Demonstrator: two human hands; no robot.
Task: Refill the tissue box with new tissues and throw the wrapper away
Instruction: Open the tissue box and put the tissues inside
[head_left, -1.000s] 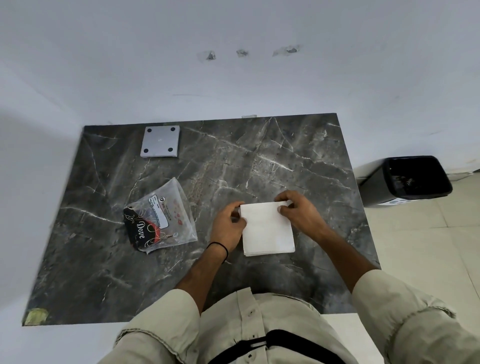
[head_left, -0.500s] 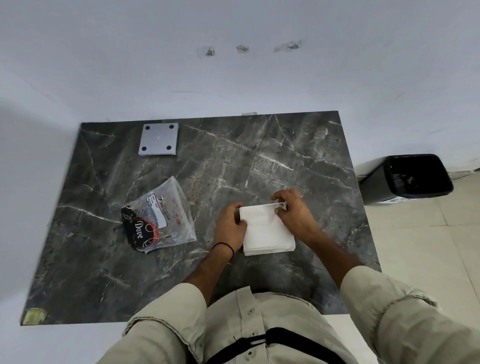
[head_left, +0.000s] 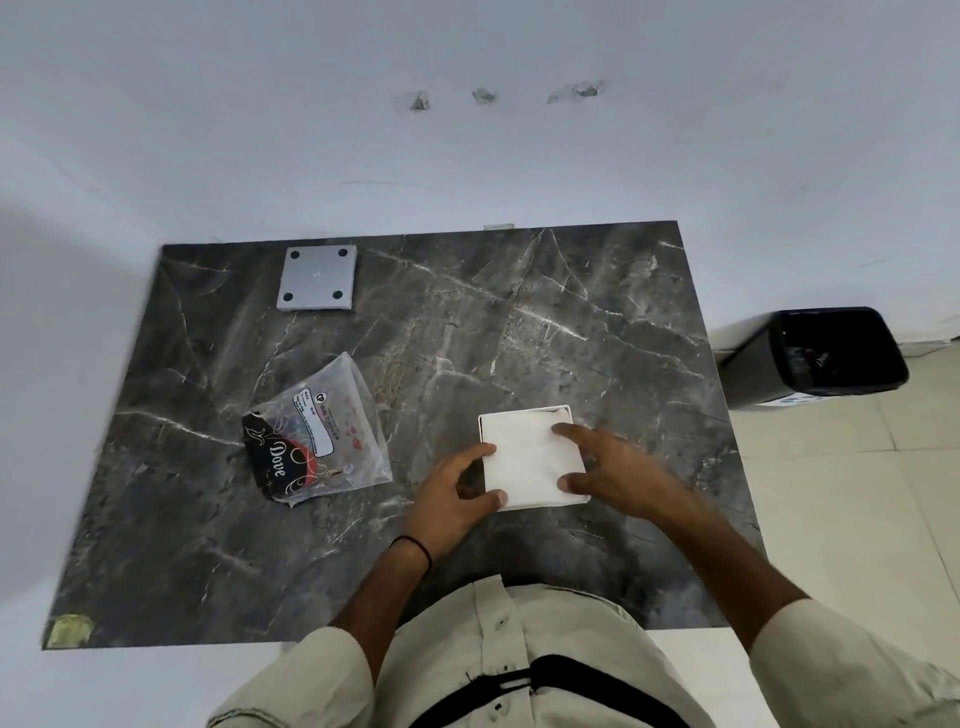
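Right now, both hands frame a white stack of tissues (head_left: 532, 457) that lies flat on the dark marble table (head_left: 519, 322), near its front edge and a little right of centre. The left hand (head_left: 451, 501) sits at the stack's left side: its thumb touches the near left corner and its index finger touches the left edge further back, so the 2 are spread apart with a gap between them. The other fingers of that hand are curled under and hard to read. A thin black band circles the left wrist. The right hand (head_left: 615, 470) reaches in from the right with fingers spread; 1 fingertip rests on the top sheet near the far right, and the thumb touches the near right edge. Neither hand is lifting the stack.

Well to the left lies the clear plastic wrapper (head_left: 319, 431), crumpled and open, with a dark printed end facing the front edge. At the far left of the table sits a square grey tissue box (head_left: 318, 279), apart from everything else, showing 4 black dots at its corners. On the tiled floor beyond the table's right edge stands a black bin (head_left: 815, 353), open at the top.
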